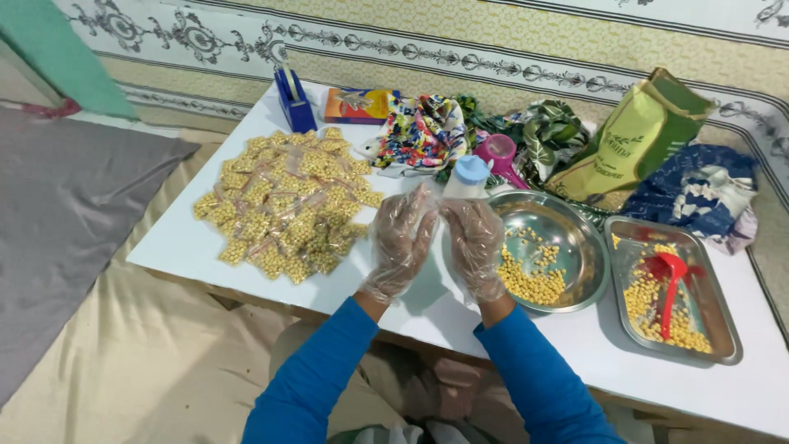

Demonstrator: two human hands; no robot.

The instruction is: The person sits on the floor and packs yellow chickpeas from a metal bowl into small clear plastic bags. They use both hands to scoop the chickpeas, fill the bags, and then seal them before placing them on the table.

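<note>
My left hand (400,242) and my right hand (474,242) both wear clear plastic gloves and are raised close together over the white table (189,247), fingertips nearly touching. Something small and clear may be pinched between them, but I cannot make it out. To the left lies a heap of several small clear bags of yellow beans (283,205). Just right of my right hand stands a round steel bowl (575,226) holding loose yellow beans. Further right a rectangular steel tray (723,329) holds more beans and a red scoop (670,279).
At the back of the table stand a blue tape dispenser (293,99), a flat orange-blue box (359,105), bundled patterned cloths (423,131), a pink cup (499,152), a white bottle with a light blue cap (468,177), a green sack (633,140) and a dark blue cloth (699,193). Grey fabric (66,222) lies left.
</note>
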